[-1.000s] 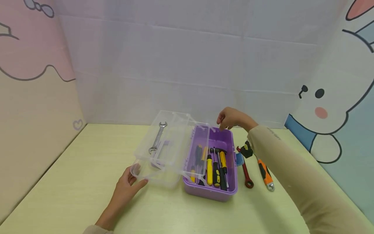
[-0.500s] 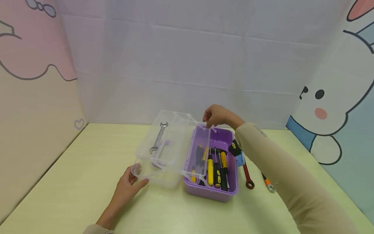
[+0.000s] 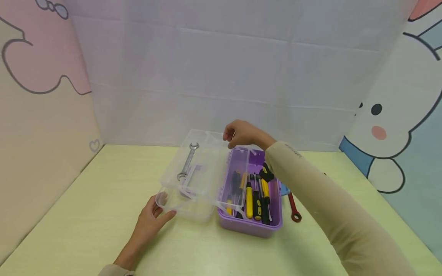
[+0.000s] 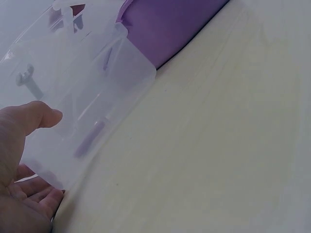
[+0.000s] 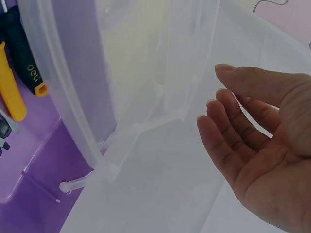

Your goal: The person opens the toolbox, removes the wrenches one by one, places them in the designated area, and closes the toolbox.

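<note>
In the head view my left hand [image 3: 148,222] holds the near left corner of the see-through lid [image 3: 203,212] of a purple toolbox [image 3: 246,230]. In the left wrist view the thumb [image 4: 41,116] lies over the plastic, and the other fingers curl beneath its edge. Above the lid is a see-through tray [image 3: 210,168], folded out to the left and carrying a silver open-end wrench [image 3: 187,163]. My right hand [image 3: 243,133] hovers by the tray's far end. Its fingers are loosely bent and hold nothing in the right wrist view.
Inside the toolbox lie a yellow-handled tool [image 3: 249,201], a black-and-yellow screwdriver [image 3: 257,207] and several other tools. Right of the box a red wrench [image 3: 294,209] rests on the table [image 3: 207,253], beside a blue latch [image 3: 284,189]. My right sleeve [image 3: 321,207] crosses the table there.
My right hand has moved left, from above the toolbox's far end to the tray's far end. My sleeve now hides the orange-handled tool. The left hand keeps its place on the lid.
</note>
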### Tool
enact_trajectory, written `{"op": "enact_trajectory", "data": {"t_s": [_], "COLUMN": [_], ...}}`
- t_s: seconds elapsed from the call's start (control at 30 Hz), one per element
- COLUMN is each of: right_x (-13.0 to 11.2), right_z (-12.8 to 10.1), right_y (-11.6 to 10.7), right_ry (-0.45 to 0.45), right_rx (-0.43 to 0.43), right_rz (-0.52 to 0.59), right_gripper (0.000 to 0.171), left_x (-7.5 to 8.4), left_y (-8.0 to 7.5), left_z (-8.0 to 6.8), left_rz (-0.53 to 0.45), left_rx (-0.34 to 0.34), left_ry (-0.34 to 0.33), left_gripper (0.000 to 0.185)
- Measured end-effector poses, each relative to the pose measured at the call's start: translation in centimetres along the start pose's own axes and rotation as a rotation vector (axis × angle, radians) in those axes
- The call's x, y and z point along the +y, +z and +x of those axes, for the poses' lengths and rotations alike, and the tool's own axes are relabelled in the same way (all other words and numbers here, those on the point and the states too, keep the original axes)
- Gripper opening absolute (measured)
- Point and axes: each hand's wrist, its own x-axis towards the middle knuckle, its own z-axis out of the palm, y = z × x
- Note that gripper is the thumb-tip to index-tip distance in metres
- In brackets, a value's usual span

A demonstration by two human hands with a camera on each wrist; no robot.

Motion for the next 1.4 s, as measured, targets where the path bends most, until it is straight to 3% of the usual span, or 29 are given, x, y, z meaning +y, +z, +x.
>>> {"op": "enact_trajectory", "data": {"t_s": [0.4, 0.7, 0.8, 1.03, 1.4], "right_x": [-3.2, -5.1, -5.6, -6.6, -6.7], "right_z": [1.8, 2.9, 3.2, 3.8, 4.2], "right_y": [1.2, 2.7, 3.3, 4.6, 5.5], "right_ry": [-0.106, -0.231, -0.280, -0.370, -0.366], "right_rx": [-0.020, -0.076, -0.071, -0.081, -0.183], "right_rz": [0.018, 0.101, 0.064, -0.164, -0.287], "right_gripper": [0.018, 0.022, 0.023, 0.027, 0.024], "left_x": [0.0, 0.0, -0.1, -0.1, -0.1], "left_y": [-0.1, 0.1, 0.1, 0.2, 0.8], "left_z": [-0.2, -0.3, -0.3, -0.4, -0.4], "left_rz": [0.003, -0.012, -0.009, -0.013, -0.031], "left_rx": [0.006, 0.017, 0.018, 0.019, 0.021], "left_ry": [-0.001, -0.010, -0.008, -0.008, 0.016], "left_gripper": [0.071, 0.070, 0.071, 0.070, 0.068]}}
